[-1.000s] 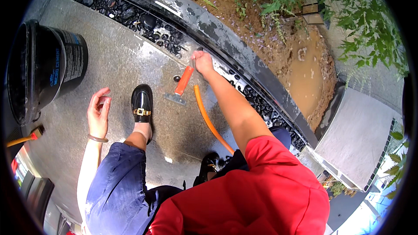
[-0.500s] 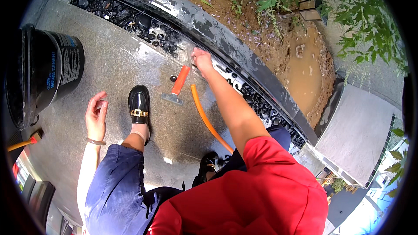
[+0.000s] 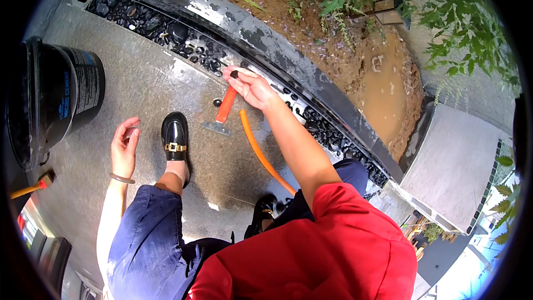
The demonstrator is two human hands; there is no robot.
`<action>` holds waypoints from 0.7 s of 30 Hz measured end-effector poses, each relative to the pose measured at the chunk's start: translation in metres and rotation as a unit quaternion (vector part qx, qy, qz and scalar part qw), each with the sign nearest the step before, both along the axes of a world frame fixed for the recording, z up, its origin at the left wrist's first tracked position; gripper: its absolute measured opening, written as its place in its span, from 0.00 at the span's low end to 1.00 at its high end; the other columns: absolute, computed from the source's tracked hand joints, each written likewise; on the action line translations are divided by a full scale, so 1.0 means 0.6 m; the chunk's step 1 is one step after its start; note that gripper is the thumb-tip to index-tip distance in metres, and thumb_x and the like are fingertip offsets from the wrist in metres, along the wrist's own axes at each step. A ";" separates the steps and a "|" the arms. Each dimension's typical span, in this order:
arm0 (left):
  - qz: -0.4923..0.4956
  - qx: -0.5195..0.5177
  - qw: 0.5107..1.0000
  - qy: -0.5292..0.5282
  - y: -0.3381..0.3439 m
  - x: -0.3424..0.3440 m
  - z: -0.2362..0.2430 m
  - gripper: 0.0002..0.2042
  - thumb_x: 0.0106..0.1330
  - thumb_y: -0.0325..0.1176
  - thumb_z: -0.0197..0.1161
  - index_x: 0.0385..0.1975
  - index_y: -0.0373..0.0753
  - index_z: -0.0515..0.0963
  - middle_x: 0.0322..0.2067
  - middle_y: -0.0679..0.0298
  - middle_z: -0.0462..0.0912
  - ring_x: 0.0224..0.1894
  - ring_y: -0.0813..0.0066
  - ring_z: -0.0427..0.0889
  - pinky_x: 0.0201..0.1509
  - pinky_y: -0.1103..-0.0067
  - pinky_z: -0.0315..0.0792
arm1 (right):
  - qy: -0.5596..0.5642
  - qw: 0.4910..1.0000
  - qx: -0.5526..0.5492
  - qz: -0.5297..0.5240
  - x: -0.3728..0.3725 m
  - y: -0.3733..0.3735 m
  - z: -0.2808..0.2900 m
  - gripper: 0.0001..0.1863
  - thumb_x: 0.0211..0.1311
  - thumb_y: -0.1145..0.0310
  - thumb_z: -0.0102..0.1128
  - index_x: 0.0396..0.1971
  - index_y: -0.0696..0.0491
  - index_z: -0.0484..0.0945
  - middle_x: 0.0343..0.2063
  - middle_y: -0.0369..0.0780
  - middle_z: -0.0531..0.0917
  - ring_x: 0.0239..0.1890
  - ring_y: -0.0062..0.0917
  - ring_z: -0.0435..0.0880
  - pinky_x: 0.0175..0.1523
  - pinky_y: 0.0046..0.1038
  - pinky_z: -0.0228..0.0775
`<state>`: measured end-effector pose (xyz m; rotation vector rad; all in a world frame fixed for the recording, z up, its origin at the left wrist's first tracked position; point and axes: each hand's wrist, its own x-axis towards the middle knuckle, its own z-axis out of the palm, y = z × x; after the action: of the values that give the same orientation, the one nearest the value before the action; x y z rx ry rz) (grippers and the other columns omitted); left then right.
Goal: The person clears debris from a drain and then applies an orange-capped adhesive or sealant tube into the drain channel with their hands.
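Note:
Between the fingertips of my right hand (image 3: 252, 88) is a small black pebble (image 3: 234, 74). That hand is held palm up above the edge of a drain channel (image 3: 189, 50) lined with black pebbles. Just below it on the wet concrete lies a scraper (image 3: 226, 105) with an orange handle and a flat grey head. An orange hose (image 3: 256, 147) curves from beside the scraper toward my feet. Over on the left, my left hand (image 3: 124, 144) hangs beside my knee, fingers loosely bent and apart, holding nothing.
A large black bucket (image 3: 83, 83) stands at the left, with a brush (image 3: 39, 183) near it. One loose pebble (image 3: 217, 102) rests beside the scraper. Past the channel, a dark stone kerb (image 3: 266, 41) borders a soil bed (image 3: 333, 61) with a muddy puddle (image 3: 383, 91) and plants.
My right hand has come up from the channel and moved left, turning palm up, and a black pebble now shows in its fingers. My left hand has barely moved.

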<state>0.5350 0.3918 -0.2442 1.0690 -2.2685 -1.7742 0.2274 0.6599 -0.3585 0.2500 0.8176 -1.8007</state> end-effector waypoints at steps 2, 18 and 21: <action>0.000 -0.006 1.000 -0.002 0.003 -0.004 0.000 0.14 0.69 0.26 0.60 0.54 0.36 0.76 0.49 0.64 0.81 0.48 0.78 0.77 0.56 0.80 0.70 | 0.098 0.989 0.110 0.006 0.005 0.009 0.008 0.13 0.68 0.74 0.58 0.49 0.62 0.79 0.44 0.43 0.85 0.46 0.29 0.84 0.57 0.29 0.77; -0.060 0.085 0.993 -0.062 0.011 -0.047 -0.012 0.20 0.75 0.44 0.52 0.60 0.39 0.74 0.57 0.63 0.78 0.53 0.78 0.76 0.56 0.79 0.70 | 0.731 0.452 0.352 0.372 0.103 -0.049 0.025 0.15 0.54 0.58 0.69 0.37 0.50 0.80 0.40 0.37 0.81 0.49 0.30 0.79 0.51 0.34 0.73; 0.056 0.475 0.875 0.075 0.031 -0.086 0.017 0.35 0.75 0.61 0.39 0.72 0.42 0.56 0.69 0.57 0.64 0.67 0.68 0.68 0.64 0.70 0.69 | 0.702 0.476 0.341 0.405 0.109 -0.073 0.000 0.11 0.55 0.63 0.68 0.35 0.49 0.78 0.39 0.38 0.81 0.47 0.32 0.80 0.50 0.34 0.73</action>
<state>0.4836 0.4106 -0.2340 1.0339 -1.1332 -2.8495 0.2927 0.6160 -0.3583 -1.1659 2.2620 -0.2607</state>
